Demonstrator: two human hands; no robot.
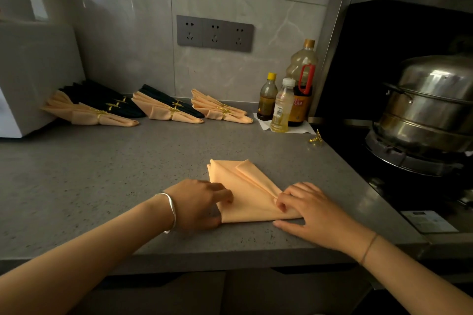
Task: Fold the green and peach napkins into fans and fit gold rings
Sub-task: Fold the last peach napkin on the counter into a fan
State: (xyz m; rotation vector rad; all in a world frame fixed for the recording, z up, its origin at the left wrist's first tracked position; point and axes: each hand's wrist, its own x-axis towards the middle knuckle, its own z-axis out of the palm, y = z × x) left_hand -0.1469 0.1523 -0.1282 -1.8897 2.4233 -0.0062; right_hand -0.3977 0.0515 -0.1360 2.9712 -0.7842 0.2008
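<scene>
Both my hands on the peach napkin, near the front edge of the bench

The peach napkin [243, 186] lies flat on the grey bench [102, 174], folded into a wedge that widens away from me. My left hand [202, 202] grips its left edge with curled fingers, and my right hand [307, 207] pinches the gathered folds at the narrow right corner, thumb stretched along the bench just beside the lower edge. One loose gold ring [316, 138] sits well apart, at the bench's right edge by the hob. Along the back wall lie finished fans [169, 110] – peach and dark ones, each banded in gold – with three bottles [281, 107] to their right and a steel steamer pot [430, 110] on the stove.
</scene>
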